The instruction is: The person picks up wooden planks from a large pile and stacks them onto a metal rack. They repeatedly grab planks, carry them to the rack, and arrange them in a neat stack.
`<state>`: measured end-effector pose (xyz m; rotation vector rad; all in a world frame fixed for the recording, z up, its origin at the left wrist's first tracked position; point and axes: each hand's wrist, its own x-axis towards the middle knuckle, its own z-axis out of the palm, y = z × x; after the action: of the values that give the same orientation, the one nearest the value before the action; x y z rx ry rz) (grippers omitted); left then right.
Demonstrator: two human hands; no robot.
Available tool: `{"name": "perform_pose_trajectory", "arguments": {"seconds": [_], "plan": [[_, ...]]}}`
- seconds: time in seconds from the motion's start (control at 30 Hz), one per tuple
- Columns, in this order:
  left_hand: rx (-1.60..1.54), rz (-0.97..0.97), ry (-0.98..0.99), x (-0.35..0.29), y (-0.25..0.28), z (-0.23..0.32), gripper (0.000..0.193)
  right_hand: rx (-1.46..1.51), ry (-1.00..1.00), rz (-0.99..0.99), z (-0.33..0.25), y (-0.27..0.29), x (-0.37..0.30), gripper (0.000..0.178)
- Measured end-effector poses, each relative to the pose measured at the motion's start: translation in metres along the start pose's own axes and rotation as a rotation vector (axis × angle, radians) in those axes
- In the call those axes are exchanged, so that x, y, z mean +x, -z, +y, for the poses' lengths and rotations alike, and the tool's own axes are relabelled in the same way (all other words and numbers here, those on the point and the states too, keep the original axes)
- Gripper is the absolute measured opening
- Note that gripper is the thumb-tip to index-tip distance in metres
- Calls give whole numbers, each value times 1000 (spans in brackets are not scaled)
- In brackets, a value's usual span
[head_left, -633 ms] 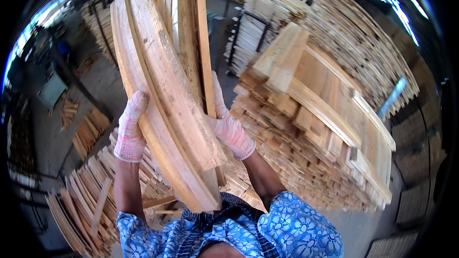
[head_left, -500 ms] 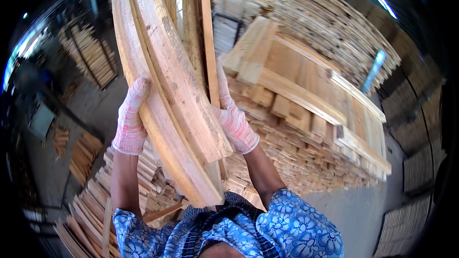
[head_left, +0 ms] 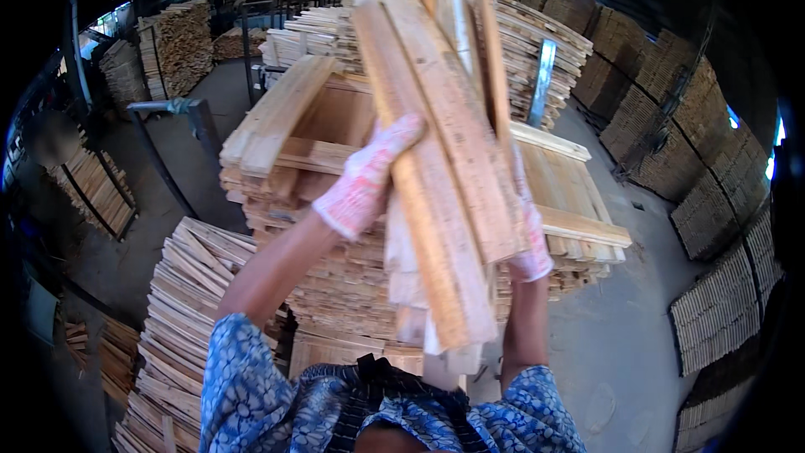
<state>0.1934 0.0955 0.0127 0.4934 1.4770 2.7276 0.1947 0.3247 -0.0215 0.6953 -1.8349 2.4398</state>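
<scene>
A bundle of wooden boards [head_left: 449,117] is held up lengthwise before my chest, its upper end leaning away. My gloved left hand [head_left: 369,172] grips the bundle's left edge, its thumb laid over the front board. Around the right edge is my right hand [head_left: 530,235], also in a white and pink knitted glove; its fingers are partly hidden behind the boards. Beyond the bundle is a large stack of planks [head_left: 335,289], with several boards lying across its top.
A pile of loose wooden strips [head_left: 184,319] lies at the lower left. A metal frame [head_left: 172,106] stands at the left of the large stack. Tall wood stacks [head_left: 721,302] line the right side, across a grey floor [head_left: 604,344]. A bluish post [head_left: 543,75] rises behind.
My view has turned, and the large stack now lies straight ahead behind the boards. Both hands and the bundle have shifted right in view, still gripped.
</scene>
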Motion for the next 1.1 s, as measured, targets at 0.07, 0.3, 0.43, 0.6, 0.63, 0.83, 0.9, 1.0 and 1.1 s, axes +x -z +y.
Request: {"name": "perform_pose_trajectory", "arguments": {"seconds": [0.07,0.3,0.43,0.6,0.63,0.83,0.9,1.0,1.1], "plan": [[-138,-121,25,42,-25,-42,70,-123,77,-25,-27,52,-2,77],[39,-193,256,158,-94,-149,91,-157,-160,-96,-95,211,83,74],[823,-365,279,190,-92,-155,91,-1087,-336,-124,-77,294,110,68],[606,-245,457,188,-69,-148,60,-1033,-395,-71,-59,321,95,70],[881,-363,420,199,-51,-143,67,-1047,-433,-71,-73,289,89,80],[1127,114,231,182,-60,-151,103,-481,-526,93,-76,320,70,75],[1351,88,212,179,-65,-162,101,-395,-561,137,-63,364,74,64],[1336,114,129,201,-34,-185,80,-1620,-487,-120,-45,426,64,62],[1152,195,67,215,-37,-179,63,-1275,-400,-13,-34,415,52,56]]}}
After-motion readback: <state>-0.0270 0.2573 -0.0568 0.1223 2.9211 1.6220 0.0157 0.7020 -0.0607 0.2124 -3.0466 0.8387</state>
